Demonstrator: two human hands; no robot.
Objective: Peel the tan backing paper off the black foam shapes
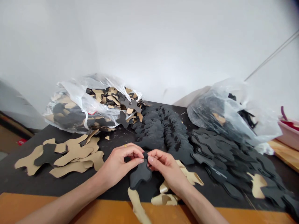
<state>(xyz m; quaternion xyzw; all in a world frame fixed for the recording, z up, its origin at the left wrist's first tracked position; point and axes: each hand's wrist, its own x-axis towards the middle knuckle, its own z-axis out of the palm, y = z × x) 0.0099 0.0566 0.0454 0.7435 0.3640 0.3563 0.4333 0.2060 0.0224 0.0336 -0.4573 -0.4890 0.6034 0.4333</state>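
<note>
Near the front middle of the table, a black wavy-edged foam piece (pixel 140 175) hangs from the fingers of both hands. My left hand (pixel 125 159) pinches its upper end from the left side. From the right, my right hand (pixel 163 161) pinches the same end, and the fingertips of the two hands nearly meet. Below the piece lies a curled tan paper strip (pixel 137 207). More tan paper scraps (pixel 164 199) lie under and beside my right wrist.
Rows of black pieces (pixel 151 127) stand behind the hands. Tan shapes (pixel 77 152) lie at left, below an open plastic bag (pixel 79 99) of pieces. Loose black pieces (pixel 224 155) spread at right near another plastic bag (pixel 224 109). A pink container (pixel 289 135) is far right.
</note>
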